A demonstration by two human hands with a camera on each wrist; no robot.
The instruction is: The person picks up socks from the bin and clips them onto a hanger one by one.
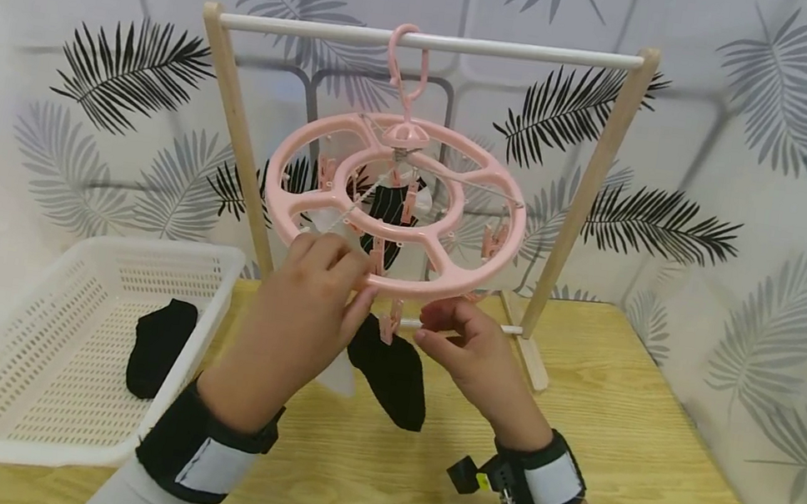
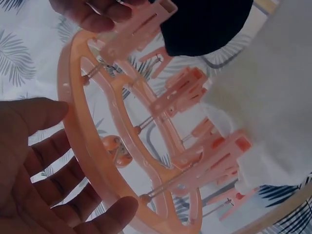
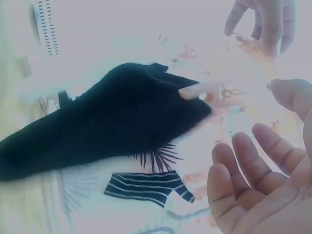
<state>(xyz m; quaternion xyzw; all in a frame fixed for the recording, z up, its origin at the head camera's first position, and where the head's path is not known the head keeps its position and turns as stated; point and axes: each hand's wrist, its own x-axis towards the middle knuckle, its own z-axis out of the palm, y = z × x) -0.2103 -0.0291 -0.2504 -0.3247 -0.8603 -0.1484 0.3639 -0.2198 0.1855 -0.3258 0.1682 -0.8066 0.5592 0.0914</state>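
Observation:
A pink round clip hanger (image 1: 476,278) hangs by its hook from a white rod. My left hand (image 1: 309,308) holds its front-left rim, with the thumb below and the fingers over it; the left wrist view shows these fingers spread along the rim. A black sock (image 1: 391,377) dangles from a pink clip (image 1: 388,326) at the front. Just right of that clip is my right hand (image 1: 469,357), fingers loosely bent and apart from the sock, with nothing between them. A black striped sock (image 3: 146,187) and a white sock (image 2: 273,107) also hang from the hanger.
A white plastic basket (image 1: 90,247) stands on the left, with another black sock (image 1: 161,348) inside. The wooden rack (image 1: 594,175) with its white rod (image 1: 519,50) stands at the back of the table (image 1: 636,449), before a leaf-patterned cloth (image 1: 780,197).

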